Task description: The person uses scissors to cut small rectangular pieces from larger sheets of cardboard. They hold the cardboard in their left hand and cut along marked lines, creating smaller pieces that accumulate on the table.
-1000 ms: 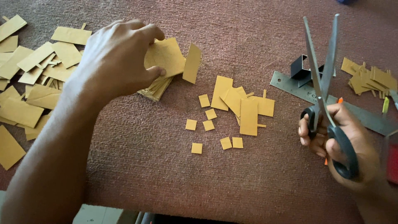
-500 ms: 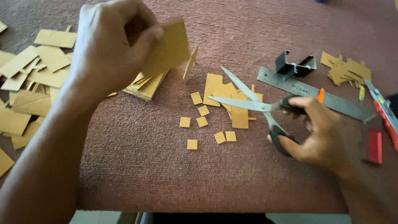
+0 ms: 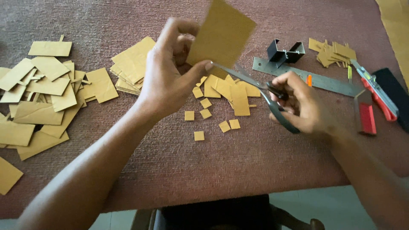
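Note:
My left hand pinches a tan cardboard piece and holds it raised above the brown mat. My right hand grips black-handled scissors; their open blades point left and meet the lower edge of the raised piece. Below the hands lie several small tan squares and some longer cut strips.
A stack of tan sheets lies behind my left hand, and a scatter of larger offcuts covers the left. At right are a steel ruler, a black metal clip, a red utility knife, a red block and more scraps.
My left hand lifted the cardboard piece off the stack and brought it to the middle. My right hand swung the scissors down from upright and moved their blades to the piece's edge.

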